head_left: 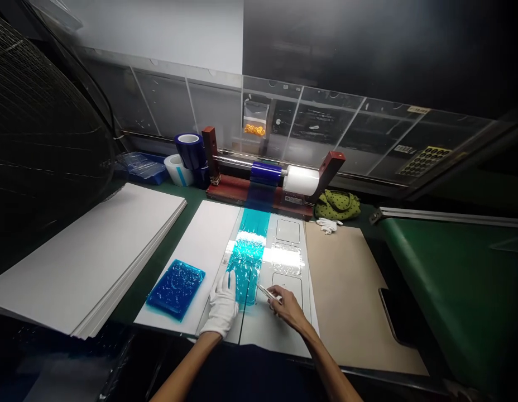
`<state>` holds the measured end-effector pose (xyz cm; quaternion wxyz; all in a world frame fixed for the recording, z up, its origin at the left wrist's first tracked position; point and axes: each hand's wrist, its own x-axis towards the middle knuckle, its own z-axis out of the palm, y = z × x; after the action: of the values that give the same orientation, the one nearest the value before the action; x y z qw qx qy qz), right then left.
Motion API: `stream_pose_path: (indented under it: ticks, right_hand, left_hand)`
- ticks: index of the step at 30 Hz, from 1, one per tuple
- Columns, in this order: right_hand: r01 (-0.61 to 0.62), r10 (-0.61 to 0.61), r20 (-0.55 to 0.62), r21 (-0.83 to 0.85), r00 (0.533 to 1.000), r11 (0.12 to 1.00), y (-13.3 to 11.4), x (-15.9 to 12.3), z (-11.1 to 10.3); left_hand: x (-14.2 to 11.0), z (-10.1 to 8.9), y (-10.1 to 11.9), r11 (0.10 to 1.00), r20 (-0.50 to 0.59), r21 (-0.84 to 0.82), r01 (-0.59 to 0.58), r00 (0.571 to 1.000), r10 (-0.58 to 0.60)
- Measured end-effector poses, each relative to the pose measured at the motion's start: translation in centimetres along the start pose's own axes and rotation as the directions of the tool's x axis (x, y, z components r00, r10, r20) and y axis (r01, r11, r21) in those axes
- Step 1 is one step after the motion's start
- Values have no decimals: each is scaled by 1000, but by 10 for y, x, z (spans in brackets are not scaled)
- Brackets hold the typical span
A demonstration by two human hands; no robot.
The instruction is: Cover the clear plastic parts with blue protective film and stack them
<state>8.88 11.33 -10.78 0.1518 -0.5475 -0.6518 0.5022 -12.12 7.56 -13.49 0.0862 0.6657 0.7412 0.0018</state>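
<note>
In front of me, the person's white-gloved left hand [222,307] lies open and flat at the left edge of the blue film [254,223], which stretches from a dark blue roll [265,174] across the pale panel [276,329] on the tabletop [167,245]. The bare right hand [287,308] pinches a slim tool [266,292], tip by the film's right edge.

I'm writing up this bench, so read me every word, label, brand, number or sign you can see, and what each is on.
No text is readable.
Label on the red-brown roll stand: too small.
Pale strip on the clear panel: too blurred.
White sticker beside the yellow sheet: too blurred.
Yellow sheet with black ovals: any print is too blurred.
</note>
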Motion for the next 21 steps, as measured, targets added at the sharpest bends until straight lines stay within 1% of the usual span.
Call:
stream_pose_path:
  ticks: [3,6,9,11,13,14,15,16,17,18,19,20,21]
  right_hand:
    - [-107,115,-100,74,988,991,2,-12,4]
    - [-192,242,-185,251,952,949,3,-22,22]
    - [-207,311,-176,443,934,872,-2,-25,49]
    - [-199,338,-185,523,923,829,-8,-24,65]
    - [-185,359,-228,551,905,814,-14,-23,75]
    - [-179,366,-250,551,897,815,-17,-24,78]
    - [-171,366,-266,550,892,818,-21,-26,79]
    - [-158,358,-277,550,892,820,-24,-29,79]
    - [-136,340,-284,554,897,822,-28,-33,78]
    - [-105,310,-285,560,907,822,-33,-38,77]
    - [-70,272,-277,571,922,818,-38,-43,75]
    - [-35,230,-262,586,937,810,-43,-47,74]
    - [-4,190,-243,604,951,797,-49,-52,73]
  left_hand:
    - [-4,1,-4,999,-48,38,-35,998,37]
    - [-21,1,-7,994,-72,61,-93,993,97]
    - [-42,0,-8,987,-70,65,-144,986,148]
    - [-56,0,-7,985,-53,47,-164,985,167]
    - [-69,-1,-8,984,-52,-13,-176,983,175]
    - [-75,-1,-11,982,-58,-68,-177,983,173]
    - [-80,-2,-14,976,-63,-144,-163,986,155]
    - [-84,-4,-19,962,-58,-242,-124,992,113]
    - [-86,-6,-26,932,-33,-358,-56,998,47]
    - [-87,-9,-33,870,15,-491,39,999,-36]
    - [-86,-13,-40,765,91,-627,149,989,-118]
    - [-84,-18,-47,615,184,-747,253,967,-174]
    - [-81,-24,-53,439,278,-834,333,942,-186]
